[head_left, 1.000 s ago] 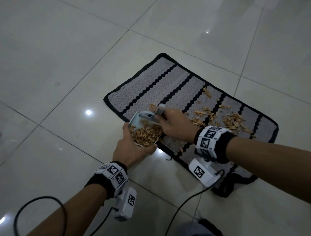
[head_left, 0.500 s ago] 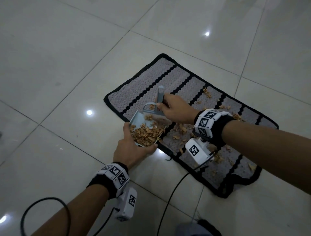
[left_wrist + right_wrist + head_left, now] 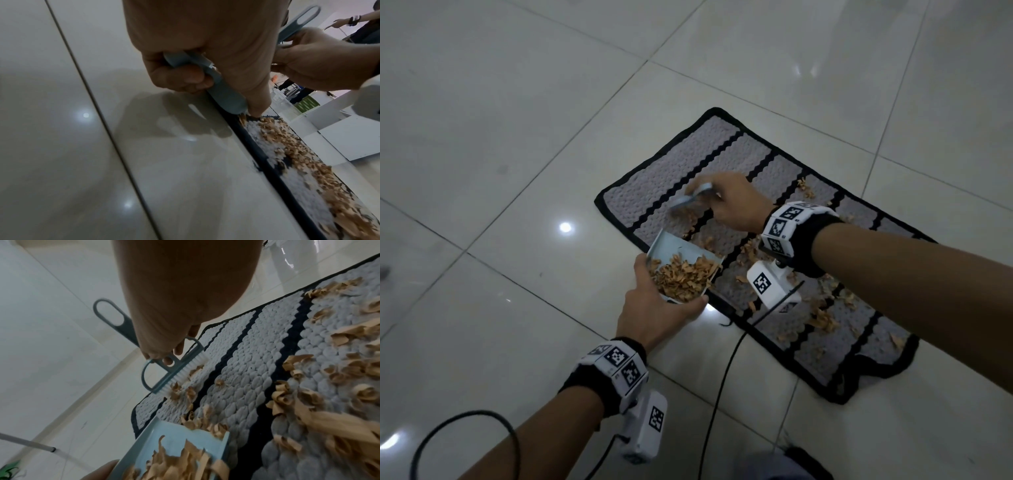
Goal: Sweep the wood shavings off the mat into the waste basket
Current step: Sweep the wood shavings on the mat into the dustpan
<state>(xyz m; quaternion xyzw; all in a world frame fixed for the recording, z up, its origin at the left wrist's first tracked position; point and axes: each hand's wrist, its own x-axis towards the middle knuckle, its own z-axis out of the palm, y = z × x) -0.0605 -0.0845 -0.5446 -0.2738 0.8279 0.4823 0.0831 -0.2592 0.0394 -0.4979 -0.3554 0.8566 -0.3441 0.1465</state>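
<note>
On the glossy pale tiled floor [image 3: 517, 137] lies a grey woven mat with black stripes and border [image 3: 722, 154]. Curled tan wood shavings [image 3: 822, 318] are scattered over its near half. The left hand [image 3: 654, 315] has its grip closed round a light-blue plastic dustpan [image 3: 671, 245] heaped with shavings at the mat's edge. The right hand [image 3: 736, 202] grips a small blue-handled brush with white bristles [image 3: 180, 369], bristles down on the mat just beyond the dustpan.
</note>
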